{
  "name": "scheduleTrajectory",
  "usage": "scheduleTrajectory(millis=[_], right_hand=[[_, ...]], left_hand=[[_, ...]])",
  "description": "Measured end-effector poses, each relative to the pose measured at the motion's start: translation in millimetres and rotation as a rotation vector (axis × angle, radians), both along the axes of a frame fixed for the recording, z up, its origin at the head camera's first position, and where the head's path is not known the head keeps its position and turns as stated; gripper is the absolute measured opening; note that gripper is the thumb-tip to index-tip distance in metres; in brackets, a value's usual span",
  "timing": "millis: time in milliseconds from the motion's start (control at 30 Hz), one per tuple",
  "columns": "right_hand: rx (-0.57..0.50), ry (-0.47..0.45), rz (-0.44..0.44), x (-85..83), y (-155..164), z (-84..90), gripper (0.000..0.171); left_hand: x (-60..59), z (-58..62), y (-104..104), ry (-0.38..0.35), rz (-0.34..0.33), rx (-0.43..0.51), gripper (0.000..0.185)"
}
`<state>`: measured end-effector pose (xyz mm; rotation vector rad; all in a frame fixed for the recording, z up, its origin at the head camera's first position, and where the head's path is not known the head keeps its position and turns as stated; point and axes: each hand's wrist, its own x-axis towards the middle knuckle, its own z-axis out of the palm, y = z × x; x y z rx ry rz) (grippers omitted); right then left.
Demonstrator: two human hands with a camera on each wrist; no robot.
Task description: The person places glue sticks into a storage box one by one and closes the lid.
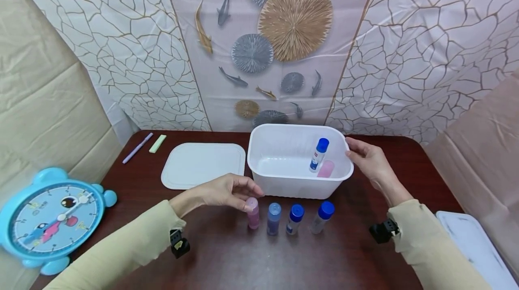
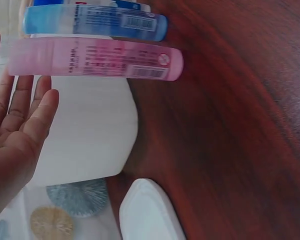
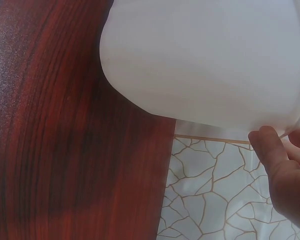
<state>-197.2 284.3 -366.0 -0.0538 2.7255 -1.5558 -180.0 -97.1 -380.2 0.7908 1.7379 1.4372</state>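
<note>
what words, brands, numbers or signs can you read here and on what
Nothing reads for certain.
Standing pink tube: print, barcode, round sign; too blurred.
Blue tube: print, barcode; too blurred.
Blue-capped tubes: any print too small.
Clock: dial numerals too small.

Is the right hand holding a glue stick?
No, the right hand holds the rim of the white bin at its right end.

Head view forward-down, wrist views close-in (white bin [image 1: 298, 187] in all three)
</note>
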Motion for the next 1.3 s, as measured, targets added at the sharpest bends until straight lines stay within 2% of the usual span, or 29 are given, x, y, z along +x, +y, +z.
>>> scheduleTrajectory(millis=[233,433,500,567,667,800,933,1033,1133,1200,1300], right_hand=[[-0.003,-0.001,-0.002,0.5,-0.5,1.4,0.049],[0.004,-0.001,-0.006,0.1,-0.5,0.9,0.049],[0.007,-0.002,-0.006,-0.1,-0.7,0.4,0.049],[0.013,-0.006,-0.007,-0.1,-1.2,0.1,0.049],[0.016,-0.006,-0.005,-0.2,-2.1,0.1,0.049],[0.012,-0.004,-0.005,0.2,-2.3,0.8,0.049],[0.009,-0.008,-0.008,0.5,-1.2,0.6,0.049],[0.006,-0.011,-0.01,0.6,0.1,0.7,0.049],[0.003,-0.011,-0.015,1.0,1.1,0.6,0.049],[-0.002,-0.004,-0.016,1.3,1.0,0.2,0.049],[-0.002,0.012,-0.012,1.5,-0.1,-0.8,0.049]], left_hand=[[2.3,-10.3,1.3,0.01,-0.003,0.013,0.043],[4.4,-21.7,1.9,0.054,0.001,0.034,0.039],[3.5,-22.2,0.8,0.085,0.003,0.031,0.037],[1.4,-17.8,-0.9,0.111,0.005,0.02,0.036],[-5.1,-0.2,-4.6,0.151,0.018,0.012,0.034],[-19.7,40.1,-7.8,0.163,0.075,0.049,0.037],[-37.4,78.2,-1.9,0.136,0.181,0.111,0.041],[-49.6,92.1,12.5,0.117,0.295,0.155,0.041],[-59.6,87.9,33.7,0.112,0.409,0.181,0.041],[-65.0,76.8,48.3,0.121,0.476,0.173,0.04],[-73.1,53.7,67.2,0.139,0.551,0.12,0.037]])
